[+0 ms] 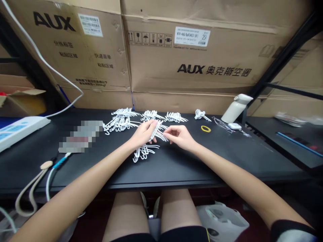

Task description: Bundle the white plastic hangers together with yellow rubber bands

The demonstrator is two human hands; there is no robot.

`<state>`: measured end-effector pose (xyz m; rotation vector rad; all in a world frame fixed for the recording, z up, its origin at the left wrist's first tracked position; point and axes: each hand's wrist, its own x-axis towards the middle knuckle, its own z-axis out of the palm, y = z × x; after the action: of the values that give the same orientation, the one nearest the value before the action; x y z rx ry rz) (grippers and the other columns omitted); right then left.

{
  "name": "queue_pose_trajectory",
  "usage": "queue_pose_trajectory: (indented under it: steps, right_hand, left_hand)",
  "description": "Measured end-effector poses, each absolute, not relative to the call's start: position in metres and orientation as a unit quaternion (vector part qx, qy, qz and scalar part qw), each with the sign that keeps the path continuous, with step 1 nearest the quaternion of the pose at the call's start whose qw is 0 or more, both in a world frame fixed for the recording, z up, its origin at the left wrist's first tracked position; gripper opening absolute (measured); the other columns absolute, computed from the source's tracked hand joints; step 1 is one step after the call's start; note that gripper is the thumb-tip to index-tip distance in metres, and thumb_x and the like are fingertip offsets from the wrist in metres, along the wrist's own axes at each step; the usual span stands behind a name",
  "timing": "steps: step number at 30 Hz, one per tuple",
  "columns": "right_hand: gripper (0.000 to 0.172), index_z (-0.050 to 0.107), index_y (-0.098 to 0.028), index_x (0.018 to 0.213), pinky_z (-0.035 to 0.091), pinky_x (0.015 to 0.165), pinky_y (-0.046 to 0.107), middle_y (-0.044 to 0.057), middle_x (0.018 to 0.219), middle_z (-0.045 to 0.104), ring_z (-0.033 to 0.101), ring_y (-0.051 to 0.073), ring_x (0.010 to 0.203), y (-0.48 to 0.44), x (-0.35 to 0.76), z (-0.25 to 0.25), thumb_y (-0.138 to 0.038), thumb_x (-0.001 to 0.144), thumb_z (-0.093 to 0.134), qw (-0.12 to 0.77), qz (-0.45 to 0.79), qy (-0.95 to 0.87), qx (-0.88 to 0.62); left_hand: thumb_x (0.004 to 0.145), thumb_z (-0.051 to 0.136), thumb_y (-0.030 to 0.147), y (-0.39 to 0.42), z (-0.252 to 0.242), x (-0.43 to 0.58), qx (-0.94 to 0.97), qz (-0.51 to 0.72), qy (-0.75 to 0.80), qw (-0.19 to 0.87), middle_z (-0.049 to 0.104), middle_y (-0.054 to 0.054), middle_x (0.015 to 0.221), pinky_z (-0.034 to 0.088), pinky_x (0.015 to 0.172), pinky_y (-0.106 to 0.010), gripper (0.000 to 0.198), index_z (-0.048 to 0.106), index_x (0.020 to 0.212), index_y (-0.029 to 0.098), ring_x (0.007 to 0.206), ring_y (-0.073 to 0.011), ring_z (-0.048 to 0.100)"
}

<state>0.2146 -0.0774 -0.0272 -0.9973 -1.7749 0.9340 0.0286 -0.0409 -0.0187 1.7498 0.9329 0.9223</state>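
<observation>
My left hand (145, 132) is closed round a bunch of thin white hooks (157, 131) with curved ends, held just above the black table. My right hand (180, 136) has its thumb and fingers pinched at the tail ends of that bunch; how many it grips is hidden. Below my left hand lies a small loose group of white hooks (145, 152). Behind my hands, more hooks are laid in piles: a large left pile (121, 122), a middle pile (151, 115) and a right pile (175, 117). Farther right sits a bundled clump of hooks (201, 115).
A yellow ring, perhaps tape (206, 128), lies right of my hands. Near it are a white bottle (236, 109) and a small white case (234, 126). At left are a blurred-out device (82, 136) with a cable and a power strip (21, 129). Large cardboard boxes (164, 77) stand behind.
</observation>
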Motion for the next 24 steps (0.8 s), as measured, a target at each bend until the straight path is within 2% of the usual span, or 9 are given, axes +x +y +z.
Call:
queue_pose_trajectory:
  steps: [6,14,18,24]
  right_hand:
    - [0.022,0.064,-0.015,0.074,0.046,0.053,0.025,0.002,0.067,0.059,0.054,0.012,0.055,-0.080,0.211,-0.028,-0.036,0.078,0.064,0.449,0.342,-0.723,-0.399]
    - [0.026,0.066,-0.017,0.081,0.048,0.058,0.026,0.004,0.075,0.063,0.055,0.013,0.060,-0.082,0.208,-0.029,-0.042,0.083,0.061,0.463,0.287,-0.736,-0.401]
    - [0.031,0.065,-0.017,0.086,0.049,0.056,0.025,0.003,0.075,0.065,0.057,0.012,0.058,-0.081,0.206,-0.033,-0.047,0.082,0.060,0.454,0.340,-0.722,-0.397]
    - [0.043,0.063,-0.013,0.085,0.047,0.049,0.023,0.004,0.067,0.067,0.058,0.011,0.046,-0.081,0.205,-0.033,-0.055,0.085,0.053,0.365,0.451,-0.727,-0.367]
  left_hand:
    - [0.090,0.044,0.051,-0.044,-0.014,0.029,0.712,0.358,0.382,0.468,0.066,-0.007,0.087,0.038,0.032,-0.018,0.041,0.058,0.106,0.016,0.040,-0.0073,0.053]
    - [0.089,0.046,0.050,-0.040,-0.017,0.028,0.691,0.381,0.377,0.485,0.057,0.000,0.065,0.035,0.033,-0.016,0.037,0.057,0.098,0.016,0.036,-0.0061,0.046]
    - [0.089,0.046,0.051,-0.039,-0.018,0.028,0.687,0.393,0.372,0.485,0.055,0.001,0.064,0.036,0.033,-0.018,0.037,0.056,0.097,0.016,0.036,-0.0066,0.046]
    - [0.088,0.047,0.051,-0.051,-0.016,0.033,0.721,0.402,0.349,0.443,0.061,-0.002,0.078,0.044,0.042,-0.022,0.034,0.054,0.097,0.019,0.046,-0.0104,0.056]
